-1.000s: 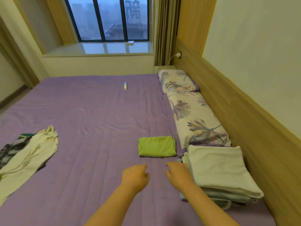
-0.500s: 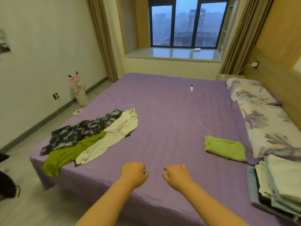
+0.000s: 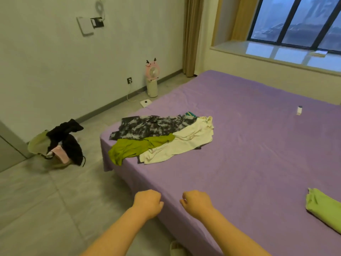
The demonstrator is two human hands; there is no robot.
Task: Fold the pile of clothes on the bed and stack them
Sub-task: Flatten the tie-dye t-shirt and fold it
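In the head view, the person's left hand [image 3: 147,203] and right hand [image 3: 196,202] are hovering side by side over the near edge of the wide bed covered in a purple quilted sheet [image 3: 258,163]. Both are curling their fingers into loose fists and holding nothing; neither is touching any cloth.

The pile of unfolded clothes [image 3: 160,138] is lying at the bed's left corner, well apart from both hands. In it a black-and-grey mottled garment [image 3: 147,126] is spreading out at the back, a crumpled olive-green garment [image 3: 132,148] is draping over the bed's edge, and a cream-white garment [image 3: 180,143] is overlapping both. A scrap of teal fabric [image 3: 190,114] is peeking out at the pile's far end.

A folded light-green garment [image 3: 324,207] is resting flat at the right edge of the view. A small white bottle with a dark cap [image 3: 299,109] is lying further up the sheet; any writing on it is too small to read.

On the grey floor tiles, a pale basket [image 3: 38,145] is holding dark and pink clothes, and a pink fan with antlers on a white stand [image 3: 152,78] is standing against the wall. No legible lettering is showing anywhere.
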